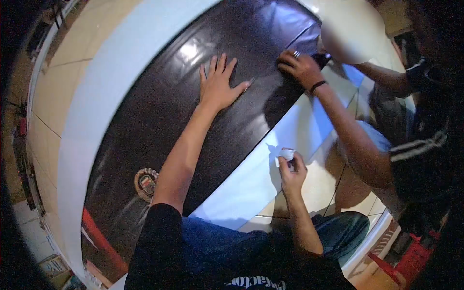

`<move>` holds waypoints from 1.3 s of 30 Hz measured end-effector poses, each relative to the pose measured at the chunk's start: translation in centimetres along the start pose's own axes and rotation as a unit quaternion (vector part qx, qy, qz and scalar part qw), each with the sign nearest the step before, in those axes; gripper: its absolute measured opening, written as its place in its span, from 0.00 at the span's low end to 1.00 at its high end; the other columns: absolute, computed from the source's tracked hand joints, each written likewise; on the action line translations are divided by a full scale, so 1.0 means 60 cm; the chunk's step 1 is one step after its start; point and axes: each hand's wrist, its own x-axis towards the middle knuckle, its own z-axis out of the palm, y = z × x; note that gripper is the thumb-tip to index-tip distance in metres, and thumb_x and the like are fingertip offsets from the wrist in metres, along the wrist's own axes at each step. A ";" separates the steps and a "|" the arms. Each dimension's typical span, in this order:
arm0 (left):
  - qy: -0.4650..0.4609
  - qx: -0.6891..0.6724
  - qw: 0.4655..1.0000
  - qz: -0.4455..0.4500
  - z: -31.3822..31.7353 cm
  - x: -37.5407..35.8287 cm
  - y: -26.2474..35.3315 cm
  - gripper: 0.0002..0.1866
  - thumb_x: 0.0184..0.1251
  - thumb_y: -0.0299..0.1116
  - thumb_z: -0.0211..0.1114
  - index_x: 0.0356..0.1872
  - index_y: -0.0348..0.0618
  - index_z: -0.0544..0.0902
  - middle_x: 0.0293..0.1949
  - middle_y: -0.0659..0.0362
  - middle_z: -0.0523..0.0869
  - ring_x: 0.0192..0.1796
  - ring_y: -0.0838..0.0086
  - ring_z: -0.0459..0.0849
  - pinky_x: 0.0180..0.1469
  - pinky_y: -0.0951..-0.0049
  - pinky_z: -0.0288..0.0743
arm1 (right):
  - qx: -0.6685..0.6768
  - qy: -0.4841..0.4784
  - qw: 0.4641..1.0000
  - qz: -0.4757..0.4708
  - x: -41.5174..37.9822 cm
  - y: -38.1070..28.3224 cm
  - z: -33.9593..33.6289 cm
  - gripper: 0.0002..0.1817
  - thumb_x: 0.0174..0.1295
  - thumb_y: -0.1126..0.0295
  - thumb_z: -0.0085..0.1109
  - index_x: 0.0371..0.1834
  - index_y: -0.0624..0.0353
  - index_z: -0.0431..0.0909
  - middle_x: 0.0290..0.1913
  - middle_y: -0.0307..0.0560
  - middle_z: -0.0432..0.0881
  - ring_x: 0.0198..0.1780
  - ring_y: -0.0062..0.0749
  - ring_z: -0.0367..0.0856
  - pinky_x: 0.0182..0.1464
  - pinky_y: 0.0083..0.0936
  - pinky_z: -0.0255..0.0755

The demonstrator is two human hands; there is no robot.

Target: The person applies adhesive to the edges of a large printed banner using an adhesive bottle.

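The dark, glossy sheet point(241, 116) lies directly under the wearer's L hand point(216, 89) and to the L of the R hand point(294, 180); its long axis runs diagonally, from beside the L forearm at lower L up past the L fingertips to upper R; its straight near edge passes btwn. the two hands, w/ the L hand inside it and the R hand outside; the L is thus the nearer, in full contact.

The L hand is wide open, palm down, fingers fanned and thumb out, pressing on the sheet and gripping nothing that shows; a small pale sliver point(250, 84) sits at the thumb tip, though what it is, or whether it's held, can't be told. The R hand is mostly closed, thumb and fingers pinching a small white roll point(287, 154) above the white surface point(232, 193), apart from the sheet's edge.

Up and to the R of the L hand, a 2nd person's hand point(302, 70), w/ rings and a dark wristband point(318, 87), bends over the same edge; a round emblem point(139, 184) lies on the sheet beside the L forearm; floor tiles point(268, 209) show nr. the R wrist.
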 end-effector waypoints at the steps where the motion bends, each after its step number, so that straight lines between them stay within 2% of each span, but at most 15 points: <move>1: -0.032 -0.010 0.999 -0.011 -0.007 0.000 -0.001 0.44 0.63 0.66 0.60 0.74 0.52 0.65 0.77 0.49 0.59 0.80 0.53 0.52 0.78 0.42 0.39 | 0.010 0.005 1.000 -0.002 0.001 0.012 -0.001 0.18 0.59 0.74 0.71 0.51 0.64 0.81 0.45 0.44 0.85 0.41 0.22 0.81 0.44 0.21 0.76; 4: -0.065 -0.043 0.997 -0.008 -0.015 -0.007 -0.023 0.41 0.66 0.61 0.59 0.76 0.51 0.63 0.79 0.51 0.56 0.81 0.55 0.49 0.78 0.46 0.38 | 0.043 0.011 0.998 -0.034 0.005 0.041 0.009 0.19 0.58 0.72 0.73 0.51 0.65 0.81 0.43 0.44 0.85 0.39 0.21 0.81 0.43 0.20 0.76; 6: -0.066 -0.027 0.997 -0.034 -0.019 -0.027 -0.030 0.39 0.68 0.58 0.58 0.75 0.49 0.64 0.78 0.49 0.57 0.80 0.55 0.51 0.77 0.45 0.45 | 0.063 0.015 0.996 -0.066 0.013 0.022 0.001 0.19 0.58 0.71 0.73 0.51 0.65 0.81 0.42 0.43 0.86 0.38 0.21 0.80 0.43 0.20 0.76; 7: -0.054 -0.022 0.998 -0.028 -0.046 -0.039 -0.013 0.39 0.68 0.58 0.58 0.75 0.49 0.64 0.78 0.49 0.57 0.80 0.55 0.51 0.77 0.45 0.45 | 0.053 0.004 0.997 -0.050 0.010 0.008 -0.002 0.19 0.59 0.70 0.73 0.51 0.65 0.81 0.41 0.43 0.85 0.37 0.21 0.80 0.42 0.21 0.76; 9: -0.158 -0.038 0.984 -0.067 -0.083 -0.074 0.025 0.37 0.69 0.55 0.57 0.74 0.46 0.64 0.76 0.46 0.59 0.79 0.52 0.54 0.76 0.44 0.51 | 0.090 -0.002 0.995 -0.036 -0.002 -0.009 -0.005 0.19 0.60 0.68 0.72 0.52 0.65 0.82 0.37 0.43 0.85 0.36 0.24 0.79 0.42 0.23 0.75; 10: -0.157 -0.035 0.985 -0.065 -0.088 -0.091 0.045 0.37 0.69 0.55 0.57 0.74 0.46 0.64 0.76 0.46 0.59 0.79 0.52 0.54 0.76 0.44 0.51 | 0.094 -0.001 0.995 -0.036 -0.005 -0.018 -0.010 0.19 0.60 0.68 0.72 0.52 0.65 0.82 0.37 0.43 0.85 0.36 0.24 0.79 0.42 0.23 0.75; 12: -0.177 0.040 0.982 -0.060 -0.086 -0.136 0.084 0.37 0.69 0.55 0.57 0.73 0.45 0.66 0.75 0.44 0.61 0.77 0.49 0.58 0.75 0.43 0.54 | 0.049 0.001 0.993 -0.111 -0.009 -0.030 -0.019 0.19 0.60 0.67 0.72 0.52 0.64 0.82 0.35 0.44 0.84 0.38 0.28 0.79 0.44 0.25 0.74; 18: -0.223 -0.049 0.957 -0.177 -0.172 -0.282 0.156 0.41 0.65 0.60 0.59 0.73 0.44 0.67 0.76 0.43 0.60 0.77 0.47 0.59 0.74 0.44 0.55 | 0.060 -0.067 0.984 -0.155 -0.042 -0.022 -0.071 0.20 0.59 0.64 0.71 0.51 0.63 0.83 0.39 0.50 0.86 0.41 0.34 0.82 0.49 0.29 0.75; 19: -0.264 -0.054 0.944 -0.189 -0.196 -0.308 0.163 0.41 0.65 0.60 0.59 0.73 0.44 0.66 0.75 0.42 0.61 0.76 0.47 0.60 0.74 0.47 0.56 | 0.033 -0.073 0.989 -0.128 -0.061 -0.037 -0.082 0.19 0.59 0.65 0.71 0.51 0.63 0.83 0.41 0.50 0.86 0.42 0.34 0.82 0.50 0.29 0.75; 21: -0.296 -0.064 0.932 -0.200 -0.222 -0.327 0.151 0.42 0.65 0.60 0.59 0.73 0.44 0.66 0.75 0.41 0.62 0.76 0.47 0.62 0.75 0.50 0.58 | -0.004 -0.090 0.990 -0.106 -0.079 -0.064 -0.098 0.19 0.59 0.66 0.70 0.51 0.65 0.83 0.45 0.52 0.87 0.44 0.35 0.84 0.51 0.29 0.76; 23: -0.335 -0.090 0.926 -0.150 -0.233 -0.342 0.117 0.41 0.66 0.59 0.60 0.74 0.44 0.65 0.74 0.41 0.64 0.75 0.50 0.64 0.75 0.57 0.59 | -0.022 -0.125 0.986 -0.104 -0.087 -0.057 -0.097 0.18 0.60 0.66 0.70 0.50 0.65 0.83 0.45 0.53 0.87 0.45 0.37 0.85 0.51 0.30 0.77; 28: -0.254 -0.183 0.928 -0.199 -0.247 -0.314 0.054 0.37 0.69 0.54 0.60 0.72 0.41 0.67 0.72 0.44 0.69 0.74 0.54 0.67 0.74 0.59 0.60 | -0.023 -0.189 0.977 -0.099 -0.098 -0.064 -0.065 0.17 0.59 0.68 0.70 0.51 0.62 0.83 0.48 0.52 0.86 0.47 0.38 0.85 0.51 0.31 0.77; 30: -0.183 -0.232 0.911 -0.287 -0.257 -0.298 0.045 0.35 0.69 0.52 0.61 0.70 0.39 0.70 0.69 0.43 0.73 0.71 0.53 0.71 0.72 0.59 0.64 | 0.003 -0.223 0.974 -0.048 -0.101 -0.080 -0.043 0.18 0.58 0.70 0.70 0.51 0.60 0.82 0.51 0.53 0.85 0.49 0.40 0.85 0.52 0.31 0.77; 31: -0.122 -0.290 0.904 -0.289 -0.242 -0.301 0.031 0.34 0.69 0.50 0.63 0.68 0.37 0.72 0.66 0.41 0.76 0.69 0.52 0.74 0.70 0.60 0.67 | -0.006 -0.232 0.968 -0.095 -0.099 -0.065 -0.030 0.18 0.57 0.70 0.70 0.51 0.61 0.82 0.53 0.53 0.84 0.51 0.42 0.85 0.54 0.31 0.77; 39: -0.080 -0.322 0.884 -0.329 -0.241 -0.292 0.020 0.30 0.70 0.44 0.64 0.68 0.39 0.73 0.64 0.42 0.78 0.66 0.55 0.78 0.68 0.60 0.70 | 0.013 -0.264 0.963 -0.046 -0.115 -0.041 -0.004 0.17 0.56 0.72 0.69 0.50 0.59 0.83 0.52 0.52 0.84 0.53 0.42 0.85 0.55 0.30 0.77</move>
